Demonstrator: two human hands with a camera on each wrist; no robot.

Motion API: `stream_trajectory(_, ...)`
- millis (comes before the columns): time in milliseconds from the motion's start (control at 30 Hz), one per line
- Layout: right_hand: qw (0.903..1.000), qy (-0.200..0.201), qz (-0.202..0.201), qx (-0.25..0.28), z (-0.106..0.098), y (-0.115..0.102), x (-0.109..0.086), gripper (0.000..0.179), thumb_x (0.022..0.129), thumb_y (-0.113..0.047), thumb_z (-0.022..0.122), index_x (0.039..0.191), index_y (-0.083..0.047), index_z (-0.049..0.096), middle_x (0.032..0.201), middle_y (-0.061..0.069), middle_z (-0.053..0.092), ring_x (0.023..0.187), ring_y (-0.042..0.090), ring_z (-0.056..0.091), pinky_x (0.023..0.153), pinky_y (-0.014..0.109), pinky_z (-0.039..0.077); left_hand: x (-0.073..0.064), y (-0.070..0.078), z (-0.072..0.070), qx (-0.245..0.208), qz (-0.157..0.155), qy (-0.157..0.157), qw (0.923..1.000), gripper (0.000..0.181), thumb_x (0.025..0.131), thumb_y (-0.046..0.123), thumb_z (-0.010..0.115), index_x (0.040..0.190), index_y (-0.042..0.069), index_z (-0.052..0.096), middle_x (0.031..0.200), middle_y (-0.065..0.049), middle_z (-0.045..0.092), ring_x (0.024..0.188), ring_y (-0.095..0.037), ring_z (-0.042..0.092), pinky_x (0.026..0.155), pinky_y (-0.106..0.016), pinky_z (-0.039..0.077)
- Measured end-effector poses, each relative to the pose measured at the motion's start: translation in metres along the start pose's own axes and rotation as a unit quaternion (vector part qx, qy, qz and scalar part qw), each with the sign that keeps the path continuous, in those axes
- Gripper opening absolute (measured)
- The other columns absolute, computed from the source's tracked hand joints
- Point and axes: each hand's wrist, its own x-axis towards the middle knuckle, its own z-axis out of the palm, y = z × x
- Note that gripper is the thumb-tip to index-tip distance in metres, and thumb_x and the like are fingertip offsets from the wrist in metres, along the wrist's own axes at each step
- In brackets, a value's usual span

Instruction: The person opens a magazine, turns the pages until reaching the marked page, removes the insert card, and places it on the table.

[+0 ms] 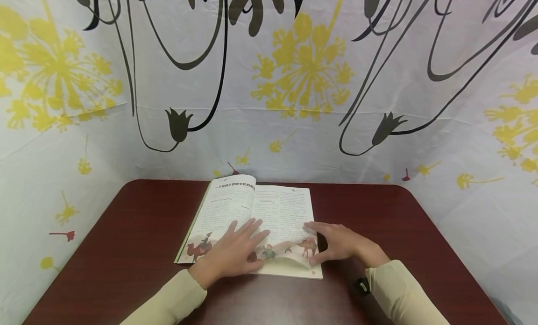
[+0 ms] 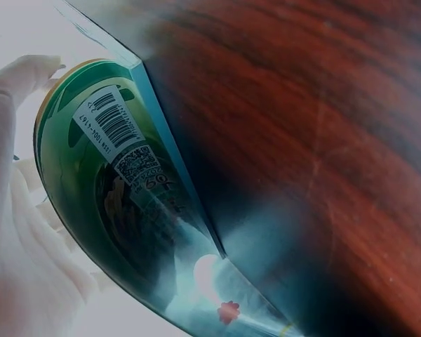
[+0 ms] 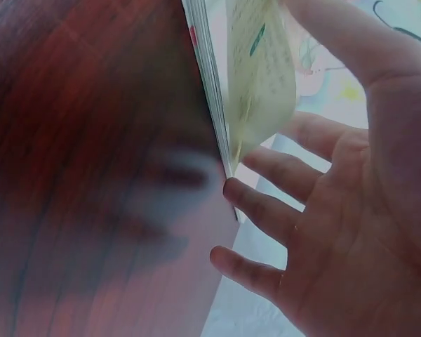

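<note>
An open magazine lies on the table, with printed text and coloured drawings along the bottom of its pages. My left hand rests over the lower middle of the spread, fingers extended. In the left wrist view, the green back cover with a barcode curves up from the table beside that hand. My right hand is at the right edge, its fingers spread and thumb near the lower corner. A loose page bows up there beside the thumb and fingers in the right wrist view; whether they pinch it is unclear.
The dark red wooden table extends on both sides of the magazine. Behind it and at the sides hangs a white cloth printed with yellow and dark plant shapes. A dark band sits at the right sleeve's cuff.
</note>
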Motion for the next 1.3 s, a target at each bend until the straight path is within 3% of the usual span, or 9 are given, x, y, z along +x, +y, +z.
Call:
stream_trajectory(167,0.9998,0.016,0.004,0.006,-0.003,0.005,-0.004,0.118,0.062,-0.062,0.086,0.153,-0.006,0.036,0.153,0.012,0.043,0.139,0.036,0.042,0.106,0.058,0.036,0.001,-0.002,-0.001,0.002,0.01,0.013,0.9999,0.067,0.091,0.046,0.067,0.147,0.016,0.047,0.153,-0.014,0.043,0.143,-0.033,0.037,0.106,-0.062,0.037)
stream_trajectory(367,0.9996,0.02,0.018,0.008,-0.006,0.007,-0.005,0.119,0.068,-0.057,0.085,0.154,0.002,0.028,0.154,0.021,0.039,0.139,0.04,0.04,0.106,0.059,0.037,0.003,-0.006,0.0,0.005,0.037,0.068,0.997,0.083,0.085,0.035,0.074,0.155,0.016,0.034,0.158,-0.015,0.034,0.143,-0.031,0.036,0.104,-0.055,0.041)
stream_trajectory(533,0.9989,0.018,0.04,0.015,-0.005,0.005,-0.004,0.12,0.069,-0.056,0.085,0.155,0.003,0.024,0.154,0.023,0.036,0.139,0.042,0.038,0.105,0.06,0.037,0.006,-0.007,0.0,0.029,0.053,0.114,0.9917,0.096,0.076,0.023,0.075,0.159,0.019,0.025,0.163,-0.019,0.016,0.149,-0.032,0.022,0.106,-0.055,0.039)
stream_trajectory(700,0.9987,0.027,0.043,0.007,-0.004,0.006,-0.002,0.123,0.068,-0.057,0.085,0.155,0.005,0.022,0.155,0.025,0.034,0.14,0.042,0.037,0.106,0.059,0.036,0.005,-0.008,-0.002,0.056,0.061,0.138,0.987,0.095,0.073,0.019,0.075,0.157,0.022,0.031,0.165,-0.02,0.008,0.152,-0.032,0.012,0.11,-0.056,0.034)
stream_trajectory(1000,0.9986,0.033,0.039,0.013,-0.002,0.002,-0.001,0.124,0.069,-0.055,0.085,0.155,0.005,0.019,0.157,0.024,0.03,0.141,0.041,0.035,0.105,0.061,0.036,0.006,-0.008,-0.003,0.081,0.073,0.115,0.9873,0.081,0.076,0.011,0.063,0.153,0.025,0.041,0.165,-0.005,0.02,0.153,-0.026,0.009,0.113,-0.06,0.025)
stream_trajectory(1133,0.9992,0.03,0.026,0.004,0.0,0.001,-0.001,0.12,0.067,-0.055,0.086,0.155,0.001,0.026,0.156,0.024,0.032,0.14,0.041,0.037,0.104,0.064,0.035,0.006,-0.007,-0.003,0.093,0.07,0.092,0.989,0.074,0.079,0.013,0.062,0.15,0.025,0.046,0.163,-0.004,0.026,0.153,-0.026,0.01,0.115,-0.06,0.02)
stream_trajectory(1300,0.9999,-0.01,-0.003,-0.005,0.002,-0.005,0.0,0.113,0.062,-0.053,0.089,0.152,-0.007,0.039,0.156,0.022,0.034,0.139,0.043,0.037,0.103,0.069,0.03,0.006,-0.008,0.0,0.109,0.076,0.082,0.9878,0.063,0.081,0.019,0.063,0.143,0.023,0.054,0.159,-0.007,0.034,0.152,-0.028,0.015,0.115,-0.062,0.017)
